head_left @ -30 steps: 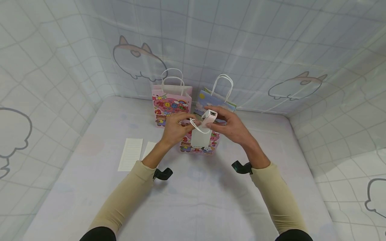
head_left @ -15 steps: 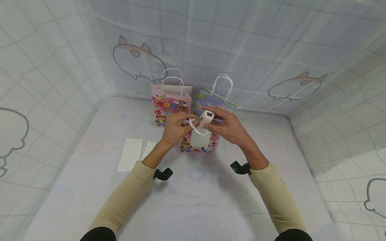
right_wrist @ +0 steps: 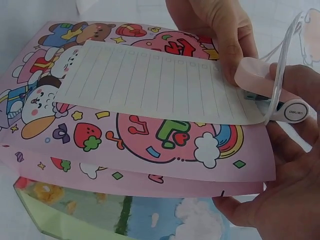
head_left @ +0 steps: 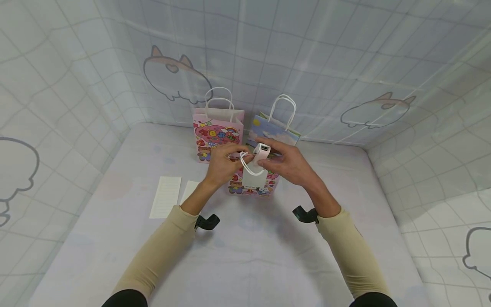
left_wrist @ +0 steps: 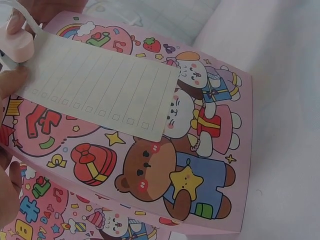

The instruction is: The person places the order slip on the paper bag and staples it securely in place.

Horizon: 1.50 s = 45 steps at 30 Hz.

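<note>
A small pink-and-white stapler [right_wrist: 254,74] sits in my right hand [head_left: 289,162], its jaws at the top edge of a lined checklist slip [right_wrist: 150,82]. The slip lies flat against the front of a pink cartoon gift bag [left_wrist: 210,165], which is tilted in my hands. My left hand [head_left: 223,164] pinches the bag's top edge together with the slip, its thumb [right_wrist: 231,62] pressing close to the stapler. White cord handles [head_left: 249,166] loop over the stapler. Whether the jaws are fully pressed together cannot be told.
Another pink gift bag [head_left: 218,130] stands behind on the left, and a blue landscape-print bag [head_left: 272,130] behind on the right. Two lined slips [head_left: 166,197] lie on the white table [head_left: 249,256], left of my left forearm. Curtain-like walls enclose the table.
My right hand and the stapler have shifted slightly left and a little nearer to me along the bag's top. The left hand and the other bags stay in place.
</note>
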{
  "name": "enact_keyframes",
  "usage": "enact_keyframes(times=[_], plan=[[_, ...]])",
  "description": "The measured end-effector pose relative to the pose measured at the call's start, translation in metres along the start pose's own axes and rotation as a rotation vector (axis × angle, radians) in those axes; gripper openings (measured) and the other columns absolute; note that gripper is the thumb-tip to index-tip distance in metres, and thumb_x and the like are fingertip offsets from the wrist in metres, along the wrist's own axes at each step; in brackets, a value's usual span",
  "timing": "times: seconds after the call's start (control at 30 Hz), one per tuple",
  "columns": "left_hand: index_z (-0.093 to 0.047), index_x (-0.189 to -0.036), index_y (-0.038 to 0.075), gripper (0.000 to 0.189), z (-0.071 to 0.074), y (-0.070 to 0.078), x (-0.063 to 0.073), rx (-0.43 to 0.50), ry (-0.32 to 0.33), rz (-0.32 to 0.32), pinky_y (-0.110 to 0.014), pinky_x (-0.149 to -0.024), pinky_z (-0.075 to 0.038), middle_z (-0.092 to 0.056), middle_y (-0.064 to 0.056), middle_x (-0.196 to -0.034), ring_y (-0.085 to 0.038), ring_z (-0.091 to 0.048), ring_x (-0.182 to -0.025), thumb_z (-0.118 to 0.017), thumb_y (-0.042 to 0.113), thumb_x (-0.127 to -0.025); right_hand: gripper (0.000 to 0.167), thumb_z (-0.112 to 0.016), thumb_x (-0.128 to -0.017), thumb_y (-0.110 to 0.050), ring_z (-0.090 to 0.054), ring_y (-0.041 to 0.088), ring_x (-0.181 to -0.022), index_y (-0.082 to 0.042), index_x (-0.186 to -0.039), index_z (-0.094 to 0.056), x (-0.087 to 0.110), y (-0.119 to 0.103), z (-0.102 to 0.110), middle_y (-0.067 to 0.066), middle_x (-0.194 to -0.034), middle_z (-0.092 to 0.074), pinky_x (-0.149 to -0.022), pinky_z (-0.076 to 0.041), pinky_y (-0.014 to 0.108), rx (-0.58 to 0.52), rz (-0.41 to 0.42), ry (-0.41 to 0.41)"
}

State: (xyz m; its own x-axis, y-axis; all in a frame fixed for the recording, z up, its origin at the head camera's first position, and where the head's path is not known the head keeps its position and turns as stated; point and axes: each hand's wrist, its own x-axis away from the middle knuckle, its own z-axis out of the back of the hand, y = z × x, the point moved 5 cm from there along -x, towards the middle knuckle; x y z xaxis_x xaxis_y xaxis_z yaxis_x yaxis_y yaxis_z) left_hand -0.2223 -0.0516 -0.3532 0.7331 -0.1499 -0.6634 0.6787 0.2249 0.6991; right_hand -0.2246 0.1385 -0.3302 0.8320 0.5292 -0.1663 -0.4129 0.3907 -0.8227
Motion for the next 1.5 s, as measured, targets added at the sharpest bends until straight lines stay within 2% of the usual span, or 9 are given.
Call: enact_keyframes(times=[0.2, 0.33, 0.4, 0.6, 0.7, 1.07, 1.33, 1.5], plan=[[-0.076, -0.088, -0.002, 0.013, 0.001, 0.003, -0.001, -0.002, -0.003, 0.005, -0.030, -0.065, -0.049, -0.074, -0.014, -0.084, -0.023, -0.066, -0.074, -0.083, -0.003, -0.078, 0.057, -0.074, -0.093, -0.030, -0.063, 0.023, -0.119, -0.016, -0.144, -0.054, -0.001, 0.002, 0.001, 0.006, -0.131, -0.063, -0.098, -0.052, 0.044, 0.040, -0.054, 0.016], [-0.076, -0.089, -0.002, 0.013, 0.000, 0.002, -0.001, -0.001, -0.010, 0.013, -0.032, -0.065, -0.049, -0.074, -0.014, -0.086, -0.023, -0.066, -0.076, -0.083, -0.003, -0.078, 0.056, -0.074, -0.093, -0.029, -0.064, 0.026, -0.119, -0.011, -0.143, -0.055, -0.001, 0.003, 0.002, 0.008, -0.128, -0.064, -0.096, -0.053, 0.043, 0.058, -0.055, 0.014], [-0.076, -0.089, -0.002, 0.014, -0.001, 0.000, 0.000, -0.001, -0.013, 0.017, -0.033, -0.066, -0.049, -0.075, -0.015, -0.086, -0.024, -0.067, -0.077, -0.083, -0.003, -0.078, 0.056, -0.074, -0.093, -0.028, -0.064, 0.026, -0.119, -0.011, -0.143, -0.055, -0.001, 0.004, 0.002, 0.009, -0.128, -0.064, -0.096, -0.053, 0.042, 0.064, -0.051, 0.013], [-0.078, -0.090, 0.001, 0.016, -0.006, -0.026, 0.001, -0.003, -0.010, 0.018, -0.033, -0.070, -0.050, -0.076, -0.013, -0.089, -0.027, -0.069, -0.082, -0.085, 0.000, -0.076, 0.053, -0.074, -0.093, -0.028, -0.065, 0.026, -0.118, -0.012, -0.141, -0.057, -0.003, 0.003, 0.002, 0.008, -0.127, -0.066, -0.094, -0.054, 0.041, 0.083, -0.032, 0.009], [-0.079, -0.091, 0.004, 0.017, -0.006, -0.032, 0.002, 0.001, -0.012, 0.008, -0.033, -0.072, -0.051, -0.076, -0.011, -0.090, -0.026, -0.070, -0.083, -0.086, 0.003, -0.075, 0.053, -0.074, -0.093, -0.030, -0.066, 0.025, -0.116, -0.013, -0.141, -0.058, -0.004, 0.003, 0.002, 0.007, -0.126, -0.067, -0.093, -0.055, 0.041, 0.108, -0.023, 0.012], [-0.079, -0.093, 0.012, 0.015, -0.004, -0.034, 0.003, 0.018, -0.038, 0.012, -0.031, -0.070, -0.053, -0.076, -0.001, -0.091, -0.015, -0.069, -0.084, -0.086, 0.015, -0.080, 0.052, -0.073, -0.094, -0.030, -0.067, 0.024, -0.115, -0.013, -0.140, -0.058, -0.003, 0.003, 0.001, 0.007, -0.124, -0.068, -0.089, -0.057, 0.040, 0.138, -0.002, 0.011], [-0.079, -0.095, 0.009, 0.018, -0.003, -0.035, 0.006, 0.029, -0.048, 0.075, -0.029, -0.073, -0.053, -0.076, -0.005, -0.095, -0.019, -0.069, -0.087, -0.086, 0.011, -0.079, 0.051, -0.073, -0.093, -0.029, -0.067, 0.025, -0.113, -0.013, -0.140, -0.059, -0.004, 0.003, 0.000, 0.007, -0.122, -0.069, -0.088, -0.057, 0.040, 0.148, 0.006, 0.011], [-0.077, -0.099, 0.005, 0.028, -0.004, -0.035, 0.007, 0.041, -0.057, 0.077, -0.031, -0.076, -0.053, -0.076, -0.010, -0.097, -0.025, -0.070, -0.092, -0.088, 0.006, -0.073, 0.050, -0.073, -0.094, -0.029, -0.067, 0.025, -0.114, -0.012, -0.139, -0.059, -0.004, 0.005, 0.000, 0.008, -0.123, -0.068, -0.090, -0.056, 0.040, 0.146, 0.015, 0.009]])
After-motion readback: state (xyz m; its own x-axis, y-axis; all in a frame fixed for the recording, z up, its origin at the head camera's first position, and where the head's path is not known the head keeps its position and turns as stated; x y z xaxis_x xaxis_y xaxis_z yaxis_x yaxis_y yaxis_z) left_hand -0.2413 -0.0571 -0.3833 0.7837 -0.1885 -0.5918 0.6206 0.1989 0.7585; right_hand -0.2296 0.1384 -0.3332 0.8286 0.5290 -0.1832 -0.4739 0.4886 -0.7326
